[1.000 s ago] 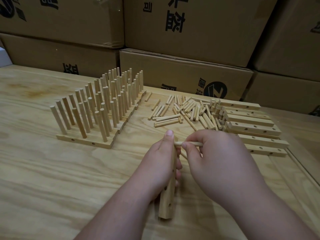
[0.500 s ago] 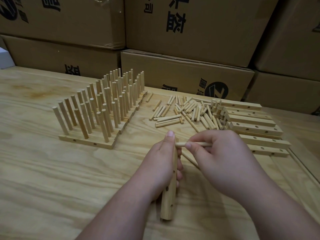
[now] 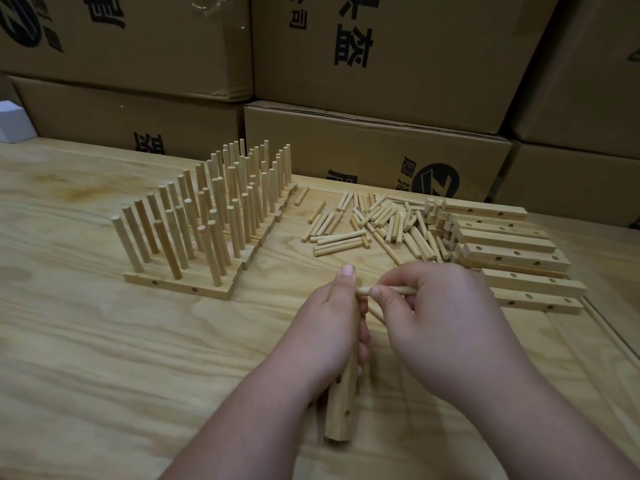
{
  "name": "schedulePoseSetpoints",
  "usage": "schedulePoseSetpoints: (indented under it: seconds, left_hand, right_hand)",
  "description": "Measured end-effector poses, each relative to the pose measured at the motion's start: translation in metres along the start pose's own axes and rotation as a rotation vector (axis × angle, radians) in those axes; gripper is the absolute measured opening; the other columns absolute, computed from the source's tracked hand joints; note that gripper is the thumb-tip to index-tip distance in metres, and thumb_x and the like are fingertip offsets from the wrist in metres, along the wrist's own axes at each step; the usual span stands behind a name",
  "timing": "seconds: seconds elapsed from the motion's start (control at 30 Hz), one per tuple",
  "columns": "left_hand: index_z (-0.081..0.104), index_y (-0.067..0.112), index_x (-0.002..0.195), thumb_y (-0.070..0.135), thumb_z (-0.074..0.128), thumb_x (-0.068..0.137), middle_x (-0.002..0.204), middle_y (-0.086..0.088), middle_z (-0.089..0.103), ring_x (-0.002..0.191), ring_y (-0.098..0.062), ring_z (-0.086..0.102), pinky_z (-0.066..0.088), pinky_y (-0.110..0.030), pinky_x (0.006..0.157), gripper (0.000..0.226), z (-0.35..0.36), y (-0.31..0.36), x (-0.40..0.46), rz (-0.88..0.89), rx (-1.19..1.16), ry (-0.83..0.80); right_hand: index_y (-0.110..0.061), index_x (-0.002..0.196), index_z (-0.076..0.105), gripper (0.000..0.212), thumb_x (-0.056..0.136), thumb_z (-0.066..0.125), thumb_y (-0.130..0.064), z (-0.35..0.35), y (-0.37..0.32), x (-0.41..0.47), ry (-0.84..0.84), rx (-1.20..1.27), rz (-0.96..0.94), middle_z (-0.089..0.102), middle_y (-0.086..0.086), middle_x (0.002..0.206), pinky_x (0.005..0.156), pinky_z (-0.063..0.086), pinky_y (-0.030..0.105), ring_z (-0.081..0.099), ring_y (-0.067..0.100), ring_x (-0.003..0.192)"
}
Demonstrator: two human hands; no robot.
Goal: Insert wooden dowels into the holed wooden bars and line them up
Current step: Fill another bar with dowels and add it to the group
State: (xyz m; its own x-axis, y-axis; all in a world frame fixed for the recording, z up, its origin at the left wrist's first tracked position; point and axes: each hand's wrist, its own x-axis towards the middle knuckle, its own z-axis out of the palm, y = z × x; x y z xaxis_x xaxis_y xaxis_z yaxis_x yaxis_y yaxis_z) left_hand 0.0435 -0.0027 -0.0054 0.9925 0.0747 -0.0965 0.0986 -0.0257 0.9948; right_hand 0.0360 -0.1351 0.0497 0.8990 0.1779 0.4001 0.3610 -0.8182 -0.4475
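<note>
- The left hand [image 3: 329, 327] is gripping a holed wooden bar [image 3: 343, 403] near the middle of the surface's [image 3: 104, 358] near edge, its fingers curled round the bar's upper part and one finger stretched along the far end; the bar's near end, with two holes showing, is sticking out below the hand.
- The right hand [image 3: 440, 323] is pinching a single dowel [image 3: 388, 290] between thumb and fingertips, lying level, its left tip meeting the far end of the bar; whether the tip is already inside a hole I cannot tell.
- Finished bars with upright dowels [image 3: 207, 220] are standing side by side in a row toward the far left of the surface.
- A heap of loose dowels [image 3: 374, 223] is lying toward the far edge, right of centre.
- A pile of bare holed bars [image 3: 512, 251] is lying just beside that heap, toward the right edge.
- Cardboard boxes [image 3: 381, 64] are stacked behind the far edge.
</note>
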Motion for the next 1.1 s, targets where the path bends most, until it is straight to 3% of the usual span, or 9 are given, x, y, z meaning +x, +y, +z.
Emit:
schedulePoseSetpoints:
  seconds: [0.23, 0.4, 0.47, 0.53, 0.63, 0.8, 0.9, 1.0, 1.1]
  left_hand:
    - [0.064, 0.019, 0.084, 0.068, 0.033, 0.098, 0.057, 0.001, 0.061, 0.045, -0.015, 0.058, 0.049, -0.028, 0.044, 0.059, -0.001, -0.003, 0.001, -0.011, -0.105, -0.052]
    - [0.075, 0.024, 0.089, 0.071, 0.040, 0.086, 0.071, -0.008, 0.068, 0.062, -0.019, 0.065, 0.055, -0.034, 0.060, 0.058, -0.001, -0.001, 0.003, -0.014, -0.267, -0.185]
    - [0.074, 0.024, 0.087, 0.063, 0.048, 0.088, 0.070, -0.004, 0.069, 0.061, -0.016, 0.065, 0.054, -0.031, 0.058, 0.046, -0.001, -0.001, 0.003, -0.005, -0.231, -0.149]
    - [0.073, 0.024, 0.084, 0.055, 0.048, 0.098, 0.067, -0.002, 0.068, 0.057, -0.014, 0.063, 0.052, -0.031, 0.058, 0.043, -0.001, -0.001, 0.004, -0.010, -0.213, -0.078]
    - [0.075, 0.021, 0.079, 0.049, 0.042, 0.105, 0.064, -0.002, 0.064, 0.051, -0.015, 0.057, 0.045, -0.032, 0.060, 0.050, -0.003, 0.002, 0.006, -0.074, -0.343, 0.070]
    - [0.069, 0.012, 0.089, 0.048, 0.042, 0.106, 0.055, -0.001, 0.056, 0.041, -0.014, 0.048, 0.041, -0.024, 0.045, 0.048, -0.005, 0.007, 0.008, -0.113, -0.537, 0.149]
    - [0.067, 0.012, 0.090, 0.049, 0.041, 0.106, 0.055, -0.002, 0.054, 0.040, -0.014, 0.046, 0.041, -0.023, 0.044, 0.048, -0.004, 0.008, 0.007, -0.108, -0.538, 0.143]
    - [0.067, 0.011, 0.093, 0.049, 0.040, 0.106, 0.056, -0.003, 0.054, 0.040, -0.015, 0.046, 0.041, -0.023, 0.044, 0.048, -0.004, 0.007, 0.007, -0.094, -0.544, 0.135]
    - [0.067, 0.011, 0.095, 0.049, 0.039, 0.106, 0.057, -0.003, 0.055, 0.042, -0.015, 0.047, 0.041, -0.024, 0.046, 0.048, -0.003, 0.006, 0.007, -0.068, -0.529, 0.121]
  right_hand:
    - [-0.039, 0.075, 0.070, 0.013, 0.088, 0.071, -0.041, -0.003, 0.019, 0.007, -0.118, 0.251, 0.122, 0.066, -0.036, 0.078, 0.056, 0.044, 0.015, 0.061, -0.017, 0.077]
    - [-0.038, 0.085, 0.073, 0.005, 0.087, 0.071, -0.042, -0.014, 0.037, 0.014, 0.039, 0.385, 0.215, 0.065, -0.030, 0.067, 0.043, 0.039, 0.013, 0.057, -0.013, 0.057]
    - [-0.044, 0.101, 0.068, 0.015, 0.086, 0.069, -0.048, -0.015, 0.039, 0.014, 0.049, 0.440, 0.179, 0.066, -0.020, 0.074, 0.047, 0.044, 0.014, 0.058, -0.007, 0.060]
    - [-0.061, 0.114, 0.048, 0.033, 0.085, 0.061, -0.064, -0.011, 0.037, 0.013, 0.032, 0.545, 0.188, 0.064, -0.017, 0.093, 0.067, 0.051, 0.028, 0.060, 0.000, 0.079]
    - [-0.057, 0.119, 0.047, 0.034, 0.087, 0.043, -0.068, -0.003, 0.037, 0.012, 0.089, 0.717, 0.270, 0.066, -0.006, 0.084, 0.067, 0.045, 0.039, 0.058, 0.011, 0.075]
    - [-0.040, 0.095, 0.062, 0.016, 0.090, 0.056, -0.054, 0.016, 0.050, 0.009, -0.053, 0.111, 0.182, 0.059, -0.016, 0.086, 0.064, 0.040, 0.020, 0.056, 0.000, 0.080]
    - [-0.037, 0.086, 0.066, 0.013, 0.087, 0.066, -0.050, 0.025, 0.058, 0.006, -0.231, -0.157, 0.148, 0.050, -0.018, 0.093, 0.078, 0.042, 0.024, 0.053, 0.006, 0.094]
    - [-0.038, 0.083, 0.063, 0.011, 0.091, 0.062, -0.044, 0.024, 0.060, 0.008, -0.179, -0.143, 0.155, 0.054, -0.017, 0.093, 0.077, 0.043, 0.027, 0.053, 0.005, 0.092]
    - [-0.040, 0.087, 0.061, 0.011, 0.095, 0.056, -0.045, 0.015, 0.055, 0.010, -0.077, 0.095, 0.142, 0.066, -0.014, 0.078, 0.054, 0.045, 0.020, 0.059, 0.000, 0.069]
